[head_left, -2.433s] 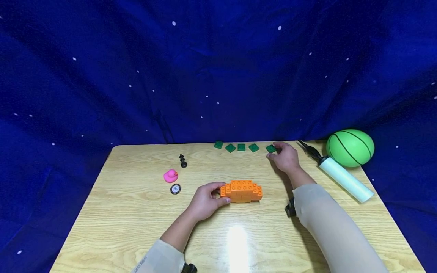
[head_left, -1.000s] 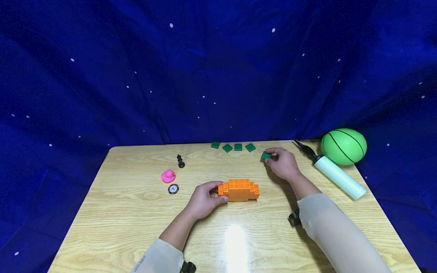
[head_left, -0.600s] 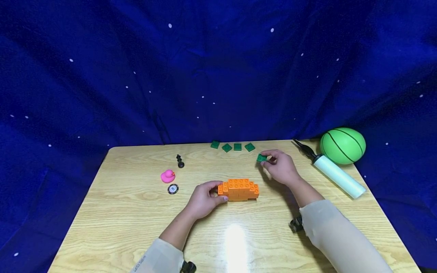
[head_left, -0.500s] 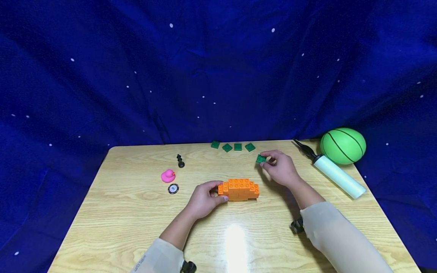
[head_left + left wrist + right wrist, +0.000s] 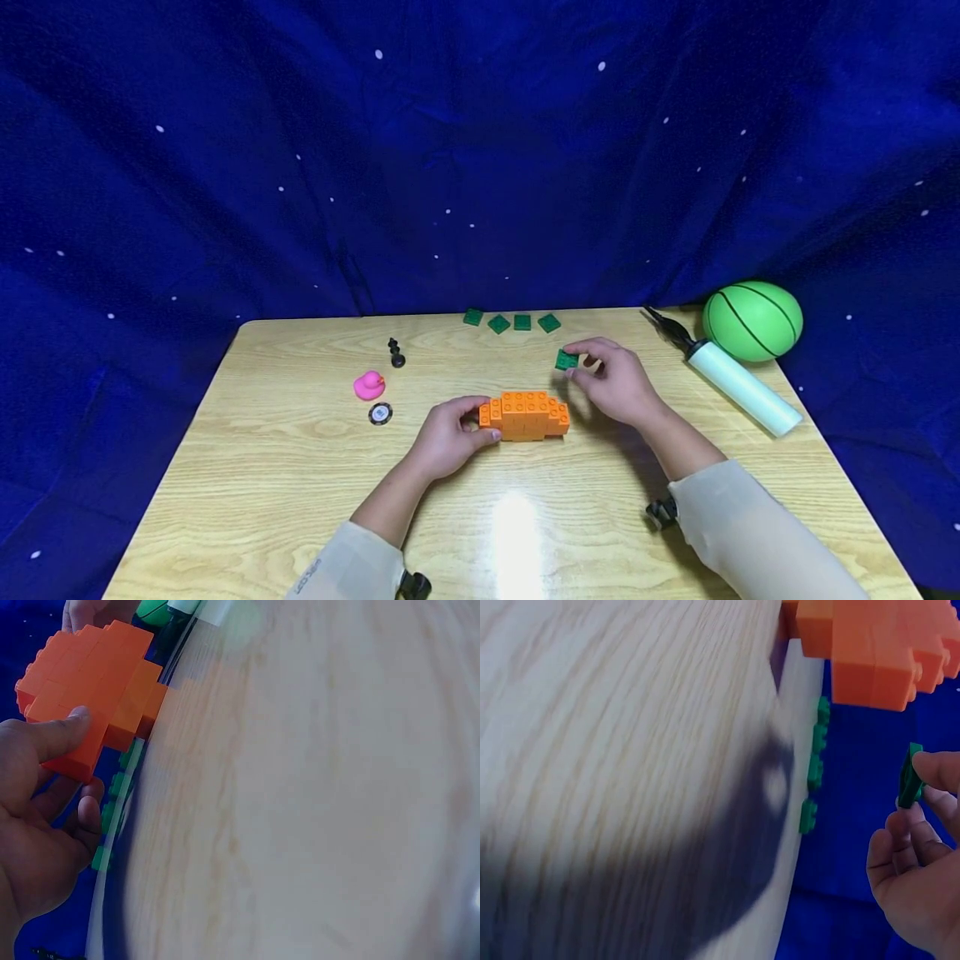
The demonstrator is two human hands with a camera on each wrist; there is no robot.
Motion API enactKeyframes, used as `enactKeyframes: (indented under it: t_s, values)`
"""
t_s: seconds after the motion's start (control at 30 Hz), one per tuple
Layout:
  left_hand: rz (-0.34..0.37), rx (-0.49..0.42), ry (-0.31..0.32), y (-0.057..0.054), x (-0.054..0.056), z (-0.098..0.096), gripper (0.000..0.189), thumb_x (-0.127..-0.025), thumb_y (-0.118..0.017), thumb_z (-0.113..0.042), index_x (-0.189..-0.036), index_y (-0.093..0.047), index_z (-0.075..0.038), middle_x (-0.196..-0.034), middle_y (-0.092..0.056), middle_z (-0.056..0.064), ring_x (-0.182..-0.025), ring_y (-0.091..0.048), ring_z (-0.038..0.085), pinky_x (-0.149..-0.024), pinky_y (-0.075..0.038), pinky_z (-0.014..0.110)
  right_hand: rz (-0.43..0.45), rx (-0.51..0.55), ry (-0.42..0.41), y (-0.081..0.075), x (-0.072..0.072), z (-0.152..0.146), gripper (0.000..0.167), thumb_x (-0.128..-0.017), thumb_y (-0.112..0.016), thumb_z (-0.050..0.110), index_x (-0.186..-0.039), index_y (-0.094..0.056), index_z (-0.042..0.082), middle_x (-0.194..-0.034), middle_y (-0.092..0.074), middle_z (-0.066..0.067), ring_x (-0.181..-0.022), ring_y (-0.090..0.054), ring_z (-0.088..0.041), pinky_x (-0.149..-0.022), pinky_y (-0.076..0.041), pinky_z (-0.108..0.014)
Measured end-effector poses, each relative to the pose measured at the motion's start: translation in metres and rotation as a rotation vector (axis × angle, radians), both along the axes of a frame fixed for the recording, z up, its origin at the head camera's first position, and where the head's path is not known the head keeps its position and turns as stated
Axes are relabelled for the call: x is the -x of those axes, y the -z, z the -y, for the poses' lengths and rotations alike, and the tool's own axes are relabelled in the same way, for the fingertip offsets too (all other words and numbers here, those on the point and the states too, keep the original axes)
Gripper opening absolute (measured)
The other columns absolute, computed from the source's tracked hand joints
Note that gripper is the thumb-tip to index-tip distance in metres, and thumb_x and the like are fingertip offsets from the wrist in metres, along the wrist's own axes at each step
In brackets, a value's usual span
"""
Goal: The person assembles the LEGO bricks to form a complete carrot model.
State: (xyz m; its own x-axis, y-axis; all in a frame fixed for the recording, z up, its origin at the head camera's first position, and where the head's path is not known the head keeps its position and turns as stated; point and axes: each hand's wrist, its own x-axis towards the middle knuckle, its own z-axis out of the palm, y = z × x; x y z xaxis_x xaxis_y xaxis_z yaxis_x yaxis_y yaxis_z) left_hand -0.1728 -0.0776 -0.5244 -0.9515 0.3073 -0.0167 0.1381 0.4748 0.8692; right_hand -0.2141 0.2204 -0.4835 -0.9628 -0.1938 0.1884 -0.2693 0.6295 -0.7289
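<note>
Drawing closer since earlier, a green brick (image 5: 566, 360) is hovering at one o'clock from the orange block (image 5: 524, 417). The left hand (image 5: 444, 443) is gripping the block's nine-o'clock end, the long axis running nine-to-three; the right hand (image 5: 618, 387) is pinching the brick.

Behind the counter (image 5: 262, 475), which has a pale wood-grain top and a rounded far left corner, a deep blue cloth (image 5: 480, 150) hangs in soft folds, dotted with small white spots (image 5: 378, 54). The same cloth shows beyond the counter's left and right edges. Toward the counter's near edge, around its middle, a bright whitish patch of reflected light (image 5: 517, 542) shines on the glossy surface.
</note>
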Motion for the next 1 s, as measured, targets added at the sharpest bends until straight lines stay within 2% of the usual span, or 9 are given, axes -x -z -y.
enactKeyframes:
  t_s: [0.33,0.53,1.0]
  values:
    - [0.004,0.000,-0.003,0.000,0.000,-0.001,0.049,-0.088,-0.085,-0.023,-0.133,-0.070,-0.012,-0.109,-0.070,-0.003,-0.084,-0.056,0.016,-0.073,-0.049,0.031,-0.075,0.019,-0.076,-0.011,-0.015,0.006,0.031,-0.094,-0.076,0.013,-0.125,-0.075,0.016,-0.124,-0.069,0.000,-0.095,-0.058,-0.022,-0.074,-0.052,-0.033]
    - [-0.002,0.004,-0.004,0.000,0.000,-0.001,0.049,-0.088,-0.085,-0.023,-0.133,-0.070,-0.012,-0.107,-0.069,-0.003,-0.083,-0.056,0.016,-0.072,-0.049,0.031,-0.096,0.026,-0.103,-0.016,-0.024,0.008,0.031,-0.094,-0.075,0.013,-0.125,-0.076,0.014,-0.124,-0.069,-0.001,-0.097,-0.062,-0.027,-0.075,-0.052,-0.033]
    - [0.000,0.001,-0.004,0.001,0.000,-0.001,0.050,-0.088,-0.085,-0.023,-0.134,-0.069,-0.011,-0.109,-0.069,-0.002,-0.082,-0.056,0.015,-0.072,-0.049,0.030,-0.151,0.060,-0.196,-0.022,-0.042,0.015,0.031,-0.092,-0.076,0.008,-0.122,-0.077,0.015,-0.120,-0.069,0.001,-0.098,-0.063,-0.023,-0.076,-0.054,-0.033]
